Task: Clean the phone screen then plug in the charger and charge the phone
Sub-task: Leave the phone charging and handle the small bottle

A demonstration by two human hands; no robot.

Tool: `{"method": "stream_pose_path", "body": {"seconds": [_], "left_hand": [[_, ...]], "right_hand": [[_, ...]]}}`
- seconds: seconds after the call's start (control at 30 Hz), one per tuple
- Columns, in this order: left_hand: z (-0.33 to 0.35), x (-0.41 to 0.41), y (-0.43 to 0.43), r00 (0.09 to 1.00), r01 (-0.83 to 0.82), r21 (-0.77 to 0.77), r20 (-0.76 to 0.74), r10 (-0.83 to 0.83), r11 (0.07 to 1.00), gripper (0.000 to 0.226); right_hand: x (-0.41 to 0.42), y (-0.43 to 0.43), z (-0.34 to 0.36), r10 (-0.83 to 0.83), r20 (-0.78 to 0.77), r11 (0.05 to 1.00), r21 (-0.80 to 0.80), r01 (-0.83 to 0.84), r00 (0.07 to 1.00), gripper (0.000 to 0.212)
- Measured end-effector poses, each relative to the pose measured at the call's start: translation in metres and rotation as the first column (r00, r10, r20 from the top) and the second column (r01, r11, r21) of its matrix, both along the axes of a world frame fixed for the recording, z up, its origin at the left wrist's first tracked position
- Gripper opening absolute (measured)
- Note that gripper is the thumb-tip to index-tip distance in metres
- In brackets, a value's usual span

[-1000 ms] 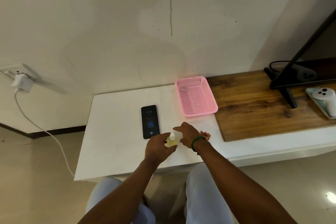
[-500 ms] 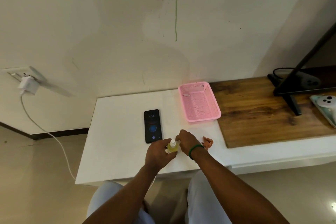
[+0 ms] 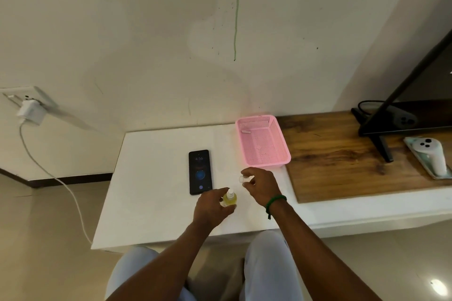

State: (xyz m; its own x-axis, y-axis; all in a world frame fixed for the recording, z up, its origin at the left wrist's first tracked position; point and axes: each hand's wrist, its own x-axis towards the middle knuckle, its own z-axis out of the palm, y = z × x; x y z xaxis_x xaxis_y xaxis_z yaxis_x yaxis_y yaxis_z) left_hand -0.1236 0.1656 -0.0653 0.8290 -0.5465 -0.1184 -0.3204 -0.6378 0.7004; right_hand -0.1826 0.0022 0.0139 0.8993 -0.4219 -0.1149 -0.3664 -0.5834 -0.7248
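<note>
**Spray bottle open, cap in right hand; phone flat on table**

1. Left hand (image 3: 211, 206): the fingers and thumb are curled round a small spray bottle (image 3: 230, 199) of yellow liquid. The bottle stands roughly upright above the near part of the white table (image 3: 151, 190). Its white nozzle is exposed at the top.

2. Right hand (image 3: 263, 187): the thumb and forefinger are pinched on a small clear cap (image 3: 242, 179). The other fingers are loosely curled behind. The cap is held just beside the bottle, up and to the right of the nozzle and clear of it. A green wristband (image 3: 276, 201) sits on this wrist.

3. Phone (image 3: 200, 172): it lies flat on the table, face up, with the screen lit. It is just left of both hands and neither hand touches it.

4. Charger (image 3: 30, 111): the white adapter sits in the wall socket (image 3: 22, 96) at the far left. Its cable (image 3: 71, 193) hangs down and runs towards the table's near left corner. The cable's free end cannot be seen.

5. A pink basket (image 3: 269, 161) stands behind the right hand, next to a wooden board (image 3: 342, 171).
</note>
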Motion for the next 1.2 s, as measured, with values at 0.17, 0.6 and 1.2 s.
{"method": "stream_pose_path", "body": {"seconds": [0.17, 0.6, 1.2], "left_hand": [[0.002, 0.0, -0.005, 1.0, 0.001, -0.022, 0.015, 0.0, 1.0, 0.043], [0.005, -0.002, -0.005, 1.0, 0.018, -0.05, 0.012, -0.017, 0.999, 0.031], [0.001, -0.004, -0.005, 1.0, -0.019, -0.083, 0.019, 0.021, 0.996, 0.034]], "right_hand": [[-0.006, 0.001, 0.018, 0.046, 0.062, 0.998, -0.047, -0.043, 0.997, 0.015], [-0.004, 0.028, 0.022, 0.217, -0.069, 0.964, -0.144, -0.225, 0.974, 0.03], [-0.005, 0.04, 0.014, 0.207, -0.179, 0.936, -0.249, -0.248, 0.962, 0.024]]}}
